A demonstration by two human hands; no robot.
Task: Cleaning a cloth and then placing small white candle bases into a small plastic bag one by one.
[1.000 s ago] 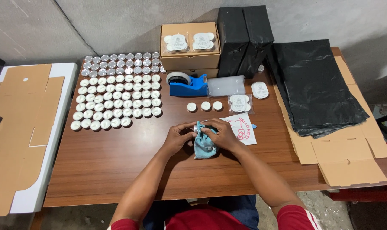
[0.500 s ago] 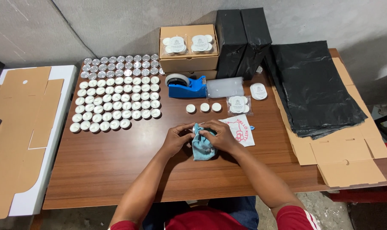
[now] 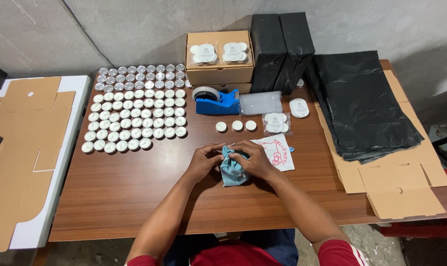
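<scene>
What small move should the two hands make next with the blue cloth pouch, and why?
Probably pull the pouch's mouth closed. Both hands, the left hand and the right hand, grip the top of the small blue pouch, which rests on the wooden table and looks bunched at its top. Whether it is already filled cannot be seen.

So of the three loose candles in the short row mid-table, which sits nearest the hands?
The left candle of the row: it lies almost straight above the left hand, while the other two sit farther right, toward the clear packet.

candles [image 3: 134,111] left of tape dispenser [image 3: 216,102]
</scene>
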